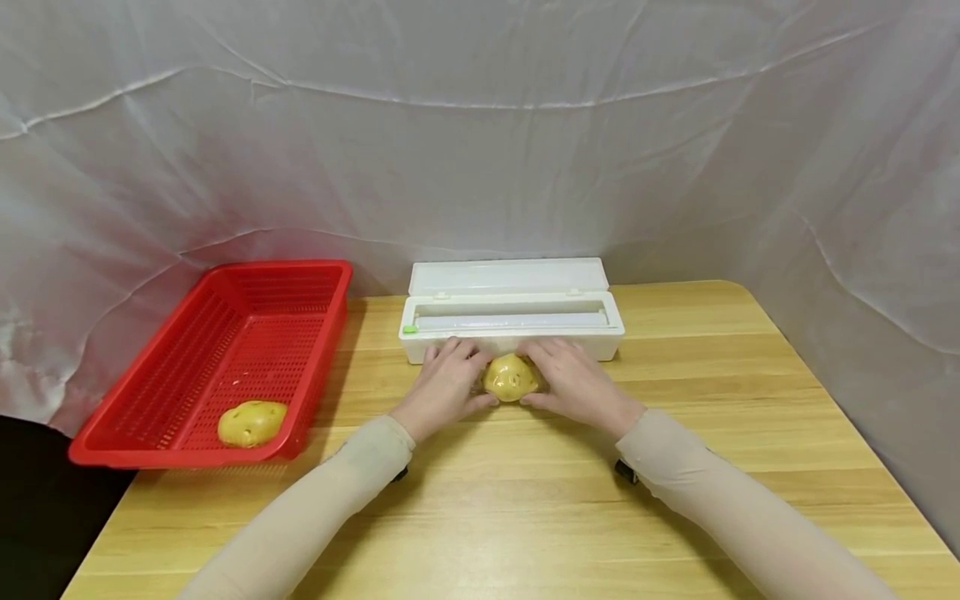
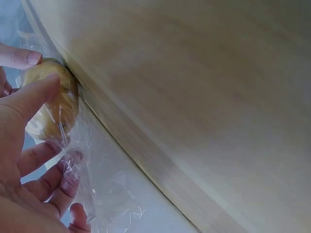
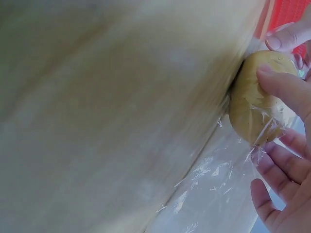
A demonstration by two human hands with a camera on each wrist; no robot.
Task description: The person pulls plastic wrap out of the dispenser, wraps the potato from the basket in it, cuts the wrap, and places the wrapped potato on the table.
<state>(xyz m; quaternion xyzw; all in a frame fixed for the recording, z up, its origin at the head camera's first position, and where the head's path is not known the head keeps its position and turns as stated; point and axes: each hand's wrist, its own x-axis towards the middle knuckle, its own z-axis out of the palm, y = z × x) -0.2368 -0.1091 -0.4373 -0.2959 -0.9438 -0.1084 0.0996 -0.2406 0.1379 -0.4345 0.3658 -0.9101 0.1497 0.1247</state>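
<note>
A yellow potato (image 1: 511, 377) sits on the table between both hands, covered in clear plastic wrap (image 3: 214, 179). My left hand (image 1: 447, 382) holds its left side, the thumb over the potato and the other fingers bent at the film around its end. From the opposite side my right hand (image 1: 573, 382) grips it likewise, thumb pressing on the wrapped surface. In the left wrist view, crinkled film gathers at the left fingers (image 2: 60, 187). Just behind the hands stands a white wrap dispenser box (image 1: 617, 333) with its lid (image 1: 510, 277) raised and a film roll (image 1: 517, 321) inside.
To the left is a red perforated basket (image 1: 150, 457), with another potato (image 1: 252, 423) in its near right corner. A green tab (image 1: 409, 329) sits on the box's left end. Grey cloth (image 1: 480, 167) hangs behind the wooden table (image 1: 510, 517).
</note>
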